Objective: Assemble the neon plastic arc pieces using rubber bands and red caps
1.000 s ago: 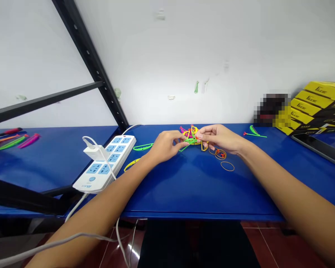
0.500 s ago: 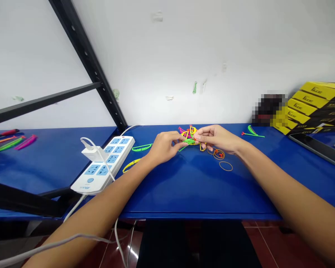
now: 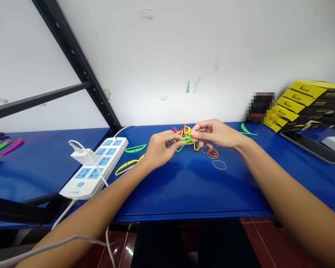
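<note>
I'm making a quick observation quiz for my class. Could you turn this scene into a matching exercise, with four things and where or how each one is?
Things:
1. white power strip
2. tan rubber band
3. yellow boxes
4. coloured plastic tangle

Places or states:
A. Stacked at the far right, by the wall
B. Between the left hand and right hand
C. Carrying a white charger
D. Lying alone on the blue table, below the right hand

Pairs: 1-C, 2-D, 3-A, 4-B

Plastic tangle (image 3: pixel 185 139) half hidden by left hand (image 3: pixel 159 149); pixelated object (image 3: pixel 261 108) unreadable
</note>
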Available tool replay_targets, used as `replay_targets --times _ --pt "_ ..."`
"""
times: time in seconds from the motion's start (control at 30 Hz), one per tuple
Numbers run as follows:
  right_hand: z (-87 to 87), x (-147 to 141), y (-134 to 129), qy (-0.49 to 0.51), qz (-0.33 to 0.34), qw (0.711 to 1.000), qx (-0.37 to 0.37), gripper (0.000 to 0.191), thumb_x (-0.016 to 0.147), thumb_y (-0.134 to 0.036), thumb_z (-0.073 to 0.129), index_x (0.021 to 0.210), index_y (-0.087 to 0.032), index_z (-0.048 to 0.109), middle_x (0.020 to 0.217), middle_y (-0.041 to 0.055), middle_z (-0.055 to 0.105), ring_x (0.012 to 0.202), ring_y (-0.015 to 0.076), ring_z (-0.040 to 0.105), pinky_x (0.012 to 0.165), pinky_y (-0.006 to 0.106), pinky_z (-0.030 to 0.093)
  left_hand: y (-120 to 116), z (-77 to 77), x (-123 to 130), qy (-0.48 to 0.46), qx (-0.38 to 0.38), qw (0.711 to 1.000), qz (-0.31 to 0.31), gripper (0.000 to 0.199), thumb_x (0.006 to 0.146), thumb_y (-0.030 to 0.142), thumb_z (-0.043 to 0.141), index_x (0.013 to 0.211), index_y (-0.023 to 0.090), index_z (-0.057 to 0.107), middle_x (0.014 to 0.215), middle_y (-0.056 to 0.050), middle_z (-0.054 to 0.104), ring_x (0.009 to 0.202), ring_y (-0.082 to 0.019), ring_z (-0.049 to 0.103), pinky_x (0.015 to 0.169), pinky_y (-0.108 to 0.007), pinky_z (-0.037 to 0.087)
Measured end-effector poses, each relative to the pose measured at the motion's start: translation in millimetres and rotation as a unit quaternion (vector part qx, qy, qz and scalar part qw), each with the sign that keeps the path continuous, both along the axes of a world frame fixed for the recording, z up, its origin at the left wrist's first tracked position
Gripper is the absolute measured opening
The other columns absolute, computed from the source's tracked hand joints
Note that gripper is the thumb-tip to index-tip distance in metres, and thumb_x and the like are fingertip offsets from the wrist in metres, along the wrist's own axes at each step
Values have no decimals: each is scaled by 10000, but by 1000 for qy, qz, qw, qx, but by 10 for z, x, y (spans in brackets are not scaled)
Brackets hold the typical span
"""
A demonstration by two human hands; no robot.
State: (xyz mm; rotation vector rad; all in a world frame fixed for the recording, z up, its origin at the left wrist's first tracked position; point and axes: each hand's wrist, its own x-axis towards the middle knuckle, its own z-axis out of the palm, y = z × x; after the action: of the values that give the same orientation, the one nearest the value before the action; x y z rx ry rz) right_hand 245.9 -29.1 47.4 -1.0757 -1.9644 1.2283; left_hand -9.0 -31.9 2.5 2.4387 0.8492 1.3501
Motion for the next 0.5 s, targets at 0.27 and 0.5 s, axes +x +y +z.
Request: replay_targets --times 0.27,0.5 --pt "-190 372 268 -331 -54 941 39 292 750 -443 862 682 -184 746 683 53 738 616 179 613 553 299 395 141 -70 -108 94 48 993 42 195 1017 345 700 969 167 763 845 -45 739 661 -143 637 661 -264 502" --pt "-259 321 292 -319 -24 945 64 250 799 -415 799 709 -186 755 681 37 724 625 169 579 573 296 384 141 -79 -106 117 31 992 41 185 1022 329 676 979 171 762 872 -56 749 672 -149 638 661 -266 494"
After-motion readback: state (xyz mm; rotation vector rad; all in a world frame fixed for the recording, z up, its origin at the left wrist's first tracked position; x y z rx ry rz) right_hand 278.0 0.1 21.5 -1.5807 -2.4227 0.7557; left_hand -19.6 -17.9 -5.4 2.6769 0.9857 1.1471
